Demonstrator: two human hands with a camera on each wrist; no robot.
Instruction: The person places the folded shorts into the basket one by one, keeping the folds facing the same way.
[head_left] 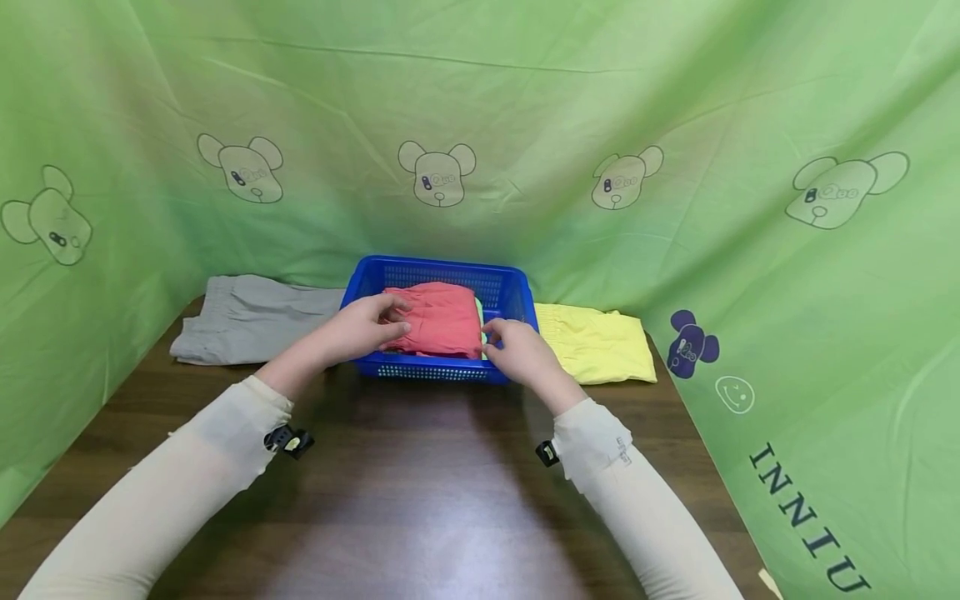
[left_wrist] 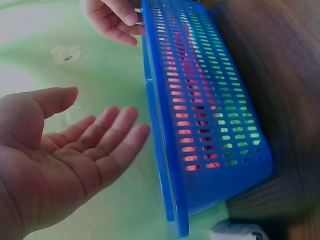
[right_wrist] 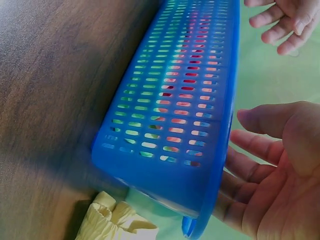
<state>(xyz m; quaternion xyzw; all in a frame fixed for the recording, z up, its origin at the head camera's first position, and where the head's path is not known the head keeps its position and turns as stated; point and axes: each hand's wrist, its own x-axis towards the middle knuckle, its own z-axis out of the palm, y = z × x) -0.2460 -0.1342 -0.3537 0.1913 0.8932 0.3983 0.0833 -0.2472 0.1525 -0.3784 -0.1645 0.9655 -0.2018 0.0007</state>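
Note:
A folded coral-red garment (head_left: pixel 438 321) lies in a blue plastic basket (head_left: pixel 431 368), over a green piece of cloth whose edge shows at its right side. The left hand (head_left: pixel 367 327) reaches over the basket's left rim, fingers loosely bent above the red garment's left part. In the left wrist view that hand (left_wrist: pixel 85 155) has its palm turned up and holds nothing. The right hand (head_left: pixel 519 350) is at the basket's front right corner, fingertips by the green edge. The right wrist view has the right hand (right_wrist: pixel 275 170) with fingers spread and partly hidden behind the rim.
A folded grey pair of pants (head_left: pixel 255 321) lies left of the basket, and a folded yellow garment (head_left: pixel 596 343) lies to its right. All rest on a dark wooden table (head_left: pixel 420 483). A green printed curtain (head_left: pixel 525 100) hangs behind and at both sides.

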